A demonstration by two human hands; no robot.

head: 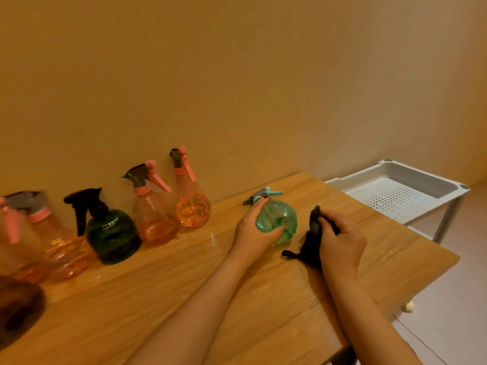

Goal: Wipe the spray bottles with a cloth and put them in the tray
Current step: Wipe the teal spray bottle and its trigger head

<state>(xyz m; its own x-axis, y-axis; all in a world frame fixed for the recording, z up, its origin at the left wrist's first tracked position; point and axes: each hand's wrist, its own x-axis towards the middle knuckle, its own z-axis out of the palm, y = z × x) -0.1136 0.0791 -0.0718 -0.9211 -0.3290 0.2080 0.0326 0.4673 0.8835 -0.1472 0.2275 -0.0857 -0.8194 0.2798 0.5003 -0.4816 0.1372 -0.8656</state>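
My left hand (255,227) grips a light green spray bottle (279,219) that stands on the wooden table (184,299), its teal trigger pointing away. Just to the right of the bottle, my right hand (340,239) holds a bunched black cloth (311,246), whose lower end trails on the tabletop. The cloth is close to the bottle's side; I cannot tell if they touch. A white perforated tray (395,196) sits on a stand past the table's right end, with nothing in it.
Along the wall at the left stand a dark green spray bottle (112,233) and several orange-pink spray bottles (192,204). A dark round object (18,309) sits at the left edge. Pale floor lies beyond the table's right edge.
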